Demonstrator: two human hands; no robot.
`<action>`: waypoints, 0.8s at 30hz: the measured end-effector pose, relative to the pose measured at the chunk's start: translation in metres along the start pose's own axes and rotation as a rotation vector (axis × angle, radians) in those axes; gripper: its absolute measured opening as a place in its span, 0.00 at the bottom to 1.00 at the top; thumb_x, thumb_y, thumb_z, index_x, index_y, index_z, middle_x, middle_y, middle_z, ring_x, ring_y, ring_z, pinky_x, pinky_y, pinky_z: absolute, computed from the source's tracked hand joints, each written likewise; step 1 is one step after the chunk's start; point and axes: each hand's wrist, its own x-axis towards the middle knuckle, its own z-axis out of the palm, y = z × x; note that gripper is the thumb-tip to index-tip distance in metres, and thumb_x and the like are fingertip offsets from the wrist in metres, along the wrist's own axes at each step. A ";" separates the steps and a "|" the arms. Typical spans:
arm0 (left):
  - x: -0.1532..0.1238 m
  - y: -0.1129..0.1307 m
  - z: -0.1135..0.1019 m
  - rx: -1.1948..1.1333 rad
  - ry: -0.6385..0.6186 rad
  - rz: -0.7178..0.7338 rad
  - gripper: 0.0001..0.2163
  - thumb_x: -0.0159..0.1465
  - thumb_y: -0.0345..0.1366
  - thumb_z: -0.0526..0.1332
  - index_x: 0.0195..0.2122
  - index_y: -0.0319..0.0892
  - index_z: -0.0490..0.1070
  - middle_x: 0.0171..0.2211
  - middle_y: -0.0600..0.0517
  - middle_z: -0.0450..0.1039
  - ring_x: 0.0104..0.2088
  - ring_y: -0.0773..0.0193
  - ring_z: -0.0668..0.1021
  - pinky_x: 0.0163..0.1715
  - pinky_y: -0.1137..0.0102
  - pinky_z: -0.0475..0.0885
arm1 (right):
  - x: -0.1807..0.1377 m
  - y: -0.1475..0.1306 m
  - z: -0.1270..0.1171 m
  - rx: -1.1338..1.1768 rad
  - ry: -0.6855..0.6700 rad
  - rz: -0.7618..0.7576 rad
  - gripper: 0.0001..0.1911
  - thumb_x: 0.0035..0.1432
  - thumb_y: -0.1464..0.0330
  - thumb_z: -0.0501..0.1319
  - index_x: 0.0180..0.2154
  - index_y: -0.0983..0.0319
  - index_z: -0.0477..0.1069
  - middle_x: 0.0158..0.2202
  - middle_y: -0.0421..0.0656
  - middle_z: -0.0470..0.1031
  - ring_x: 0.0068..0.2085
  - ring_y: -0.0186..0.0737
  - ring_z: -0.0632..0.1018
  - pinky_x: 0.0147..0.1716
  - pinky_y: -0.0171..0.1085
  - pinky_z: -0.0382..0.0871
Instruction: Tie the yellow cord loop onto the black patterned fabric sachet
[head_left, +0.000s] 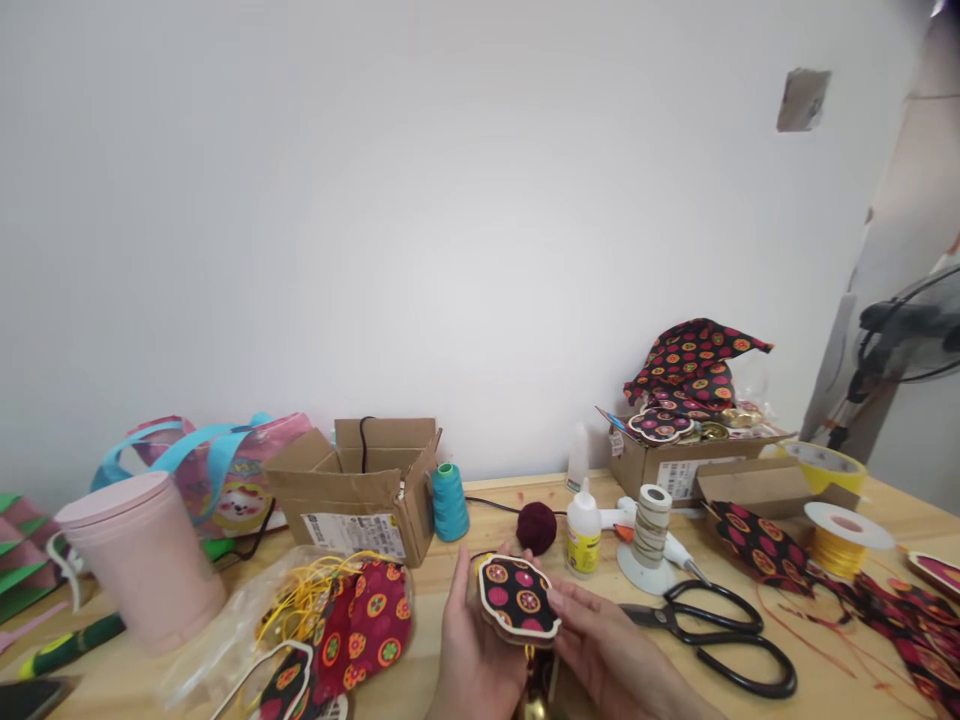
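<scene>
You hold one padded patterned-fabric ornament (517, 597) above the table (425, 612): your left hand (480, 650) cradles it, thumb along its edge, other fingers mostly hidden; your right hand (611, 645) pinches its right edge between thumb and fingers. Beyond sit one maroon yarn ball (537, 528), one teal thread cone (450, 505) and two cardboard boxes (420, 505), their white labels too small to read.

Both grips are bare, and are cut off by the lower edge of the view. On the left grip (474, 665), slender fingers (460, 585) are shown; on the right grip (611, 645), tapered fingers and a smooth, uncovered back can be seen, narrowed towards a bare wrist (671, 695).
</scene>
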 end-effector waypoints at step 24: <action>-0.002 0.002 0.000 0.170 -0.047 0.084 0.05 0.57 0.34 0.58 0.32 0.37 0.67 0.28 0.47 0.74 0.30 0.63 0.76 0.34 0.69 0.69 | 0.001 -0.008 -0.007 0.054 0.084 0.075 0.10 0.45 0.74 0.66 0.34 0.66 0.74 0.35 0.41 0.77 0.32 0.27 0.77 0.28 0.19 0.69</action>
